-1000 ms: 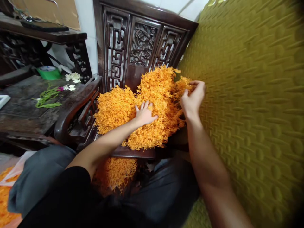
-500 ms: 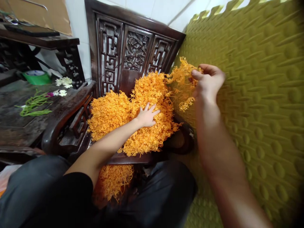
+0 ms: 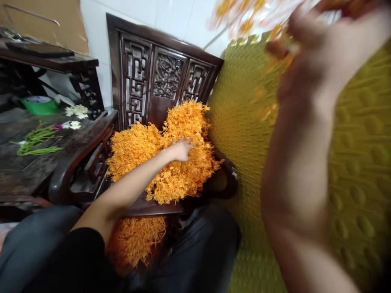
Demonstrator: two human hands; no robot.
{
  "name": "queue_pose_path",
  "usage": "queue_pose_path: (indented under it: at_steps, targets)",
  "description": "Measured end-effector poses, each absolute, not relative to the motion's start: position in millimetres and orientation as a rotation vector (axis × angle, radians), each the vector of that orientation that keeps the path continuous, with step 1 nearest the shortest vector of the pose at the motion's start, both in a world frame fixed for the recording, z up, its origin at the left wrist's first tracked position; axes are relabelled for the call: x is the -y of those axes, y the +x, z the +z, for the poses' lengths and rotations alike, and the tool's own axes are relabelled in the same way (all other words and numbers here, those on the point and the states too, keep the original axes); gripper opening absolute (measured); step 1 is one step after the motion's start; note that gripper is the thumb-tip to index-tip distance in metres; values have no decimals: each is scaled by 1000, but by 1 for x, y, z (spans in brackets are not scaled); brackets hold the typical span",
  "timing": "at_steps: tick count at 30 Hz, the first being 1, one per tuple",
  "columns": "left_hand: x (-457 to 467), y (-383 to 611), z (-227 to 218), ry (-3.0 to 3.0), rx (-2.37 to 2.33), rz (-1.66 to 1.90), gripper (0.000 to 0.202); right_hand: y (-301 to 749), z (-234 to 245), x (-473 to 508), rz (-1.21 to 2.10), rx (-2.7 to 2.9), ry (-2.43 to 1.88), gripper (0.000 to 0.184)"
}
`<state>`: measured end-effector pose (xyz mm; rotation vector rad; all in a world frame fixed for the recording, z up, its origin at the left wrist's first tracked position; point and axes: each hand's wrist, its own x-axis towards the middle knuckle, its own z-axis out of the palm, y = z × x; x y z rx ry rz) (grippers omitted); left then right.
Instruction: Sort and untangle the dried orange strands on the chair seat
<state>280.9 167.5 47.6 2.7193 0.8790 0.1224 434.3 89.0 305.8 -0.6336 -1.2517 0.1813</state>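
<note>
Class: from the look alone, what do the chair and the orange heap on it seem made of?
Chair: dark, glossy carved wood, by its fretwork back. Orange heap: matte, thin frilly strands, perhaps artificial flower sprigs; the left hand rests on it.

We see our left hand (image 3: 181, 149) resting flat on a heap of orange strands (image 3: 165, 154) piled on the seat of a carved dark wood chair (image 3: 159, 77). Up at one o'clock our right hand (image 3: 317, 53), blurred, pinches a tuft of orange strands (image 3: 244, 18) lifted against the green textured mat (image 3: 241, 134). At nine o'clock, green stems (image 3: 36, 140) and white flowers (image 3: 76, 110) lie on a dark table (image 3: 18, 171).
</note>
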Motion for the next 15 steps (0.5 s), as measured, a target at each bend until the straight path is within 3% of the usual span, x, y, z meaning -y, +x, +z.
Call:
queue_pose_path:
  at_steps: [1,5,8,11,15]
  targets:
    - [-167,262,58,2713,-814,146,92,424,285,-85,94,1292,-596,34]
    - [-153,179,94,2541,-763,395,77,391,189,-83,430,1247,-630,45]
    - [-131,138,102,2135,-628,545,89,357,132,-86,542,1222,-666,47]
    - [-109,119,88,1672,-471,596,91,311,93,-84,563,1205,-671,46]
    - [-90,95,50,1439,-640,528,82,262,60,-76,548,1202,-746,39]
